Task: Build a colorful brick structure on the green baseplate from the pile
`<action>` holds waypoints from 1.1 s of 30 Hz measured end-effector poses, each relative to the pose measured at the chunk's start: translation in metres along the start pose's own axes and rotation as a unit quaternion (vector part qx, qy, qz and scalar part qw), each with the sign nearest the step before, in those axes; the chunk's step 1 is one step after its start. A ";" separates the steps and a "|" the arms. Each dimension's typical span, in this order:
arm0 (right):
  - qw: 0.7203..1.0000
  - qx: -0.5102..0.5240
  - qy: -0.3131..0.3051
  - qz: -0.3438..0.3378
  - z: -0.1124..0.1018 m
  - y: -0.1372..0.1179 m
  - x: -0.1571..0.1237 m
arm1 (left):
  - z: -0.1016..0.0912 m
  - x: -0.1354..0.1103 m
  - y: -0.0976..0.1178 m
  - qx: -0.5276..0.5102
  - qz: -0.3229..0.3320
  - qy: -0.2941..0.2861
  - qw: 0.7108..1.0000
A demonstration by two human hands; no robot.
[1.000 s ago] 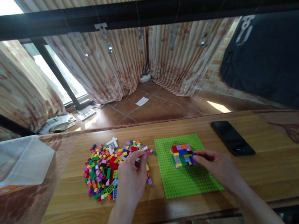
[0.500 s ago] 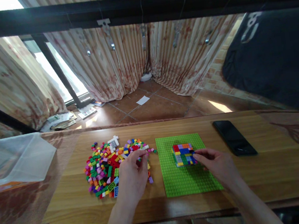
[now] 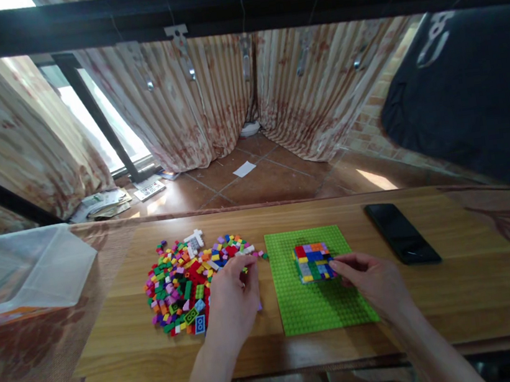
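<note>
Left grip [image 3: 234,297] hides some bricks [image 3: 172,293]; left edge cuts bin [image 3: 74,262].

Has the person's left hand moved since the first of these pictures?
Yes, slightly: the left hand has shifted to the right, nearer to the left edge of the green baseplate.

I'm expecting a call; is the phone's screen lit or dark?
Dark: the phone shows a black face with a small glint.

Tabletop [image 3: 465,288]: pale brown, wood-grained. Green studded baseplate [image 3: 303,310] lies flat on it. Left of baseplate: loose multicoloured bricks [image 3: 175,295], spread nearly to its edge. Right of baseplate, apart: black phone [image 3: 401,233], lying flat.
</note>
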State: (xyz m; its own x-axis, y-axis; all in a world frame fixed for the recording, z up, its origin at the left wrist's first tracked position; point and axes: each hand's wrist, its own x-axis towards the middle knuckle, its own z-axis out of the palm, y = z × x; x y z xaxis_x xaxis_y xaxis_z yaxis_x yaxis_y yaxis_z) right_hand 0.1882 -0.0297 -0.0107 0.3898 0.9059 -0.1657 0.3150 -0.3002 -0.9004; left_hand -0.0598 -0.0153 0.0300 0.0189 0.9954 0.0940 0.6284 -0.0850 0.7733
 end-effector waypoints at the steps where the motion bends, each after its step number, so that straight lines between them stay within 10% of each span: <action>1: 1.000 0.007 -0.002 0.005 0.000 0.000 0.000 | 0.003 -0.001 0.001 -0.007 0.007 -0.013 1.000; 14: 0.996 0.083 -0.001 0.033 0.008 0.002 0.000 | 0.037 -0.018 0.017 -0.008 0.062 -0.130 0.990; 26: 0.997 0.065 0.050 -0.010 -0.003 -0.001 0.002 | 0.023 -0.011 0.006 0.024 0.063 -0.090 0.994; 30: 0.983 0.069 0.150 -0.079 -0.010 -0.009 0.003 | 0.011 -0.002 -0.001 0.020 0.063 -0.053 0.996; 33: 0.975 0.005 0.105 -0.195 -0.005 -0.013 -0.002 | 0.000 0.002 -0.005 0.004 0.054 -0.020 0.998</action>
State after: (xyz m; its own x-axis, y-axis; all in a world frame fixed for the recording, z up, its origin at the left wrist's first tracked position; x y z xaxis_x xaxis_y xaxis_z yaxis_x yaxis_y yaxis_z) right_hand 0.1875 -0.0286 0.0037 0.4113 0.8690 0.2751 0.4668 0.0584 -0.8825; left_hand -0.0631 -0.0123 0.0260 0.1187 0.9813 0.1517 0.6267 -0.1925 0.7551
